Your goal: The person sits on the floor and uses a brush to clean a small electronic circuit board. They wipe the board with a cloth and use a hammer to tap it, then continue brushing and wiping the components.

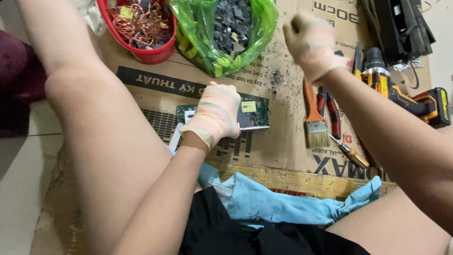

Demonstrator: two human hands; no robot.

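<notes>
Green circuit board (252, 113) lies flat on the cardboard sheet (278, 141) between the person's knees, and the gloved left hand (217, 113) presses down on its left part, fingers curled over it and gripping it. The gloved right hand (312, 43) is raised above the cardboard, blurred and clenched into a loose fist; whether it holds anything cannot be told. Just right of the board lie a paintbrush (314, 120), red-handled pliers (330, 111) and a screwdriver (349, 152), with a yellow-and-black cordless drill (401, 89) beyond. A red bowl of copper wire (144, 28) and a green bag of dark scraps (226, 30) stand behind the board.
</notes>
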